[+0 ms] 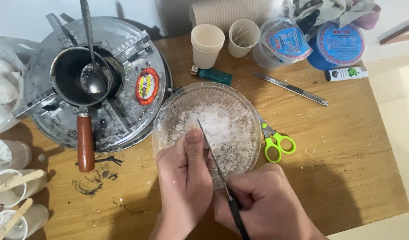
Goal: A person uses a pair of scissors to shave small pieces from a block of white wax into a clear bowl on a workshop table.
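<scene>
Knife [215, 158] clamped in right hand [262, 202] grip, blade over bowl [169, 115] of white flakes on desk [338, 146]. Left hand [184, 182] grip pinches something at the blade; what it is cannot be told.

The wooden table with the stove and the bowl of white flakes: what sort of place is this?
Probably a home craft corner, perhaps for melting wax. A small pot sits on a metal stove, the right hand shaves flakes into a clear bowl with a knife, and paper cups wait nearby.
</scene>
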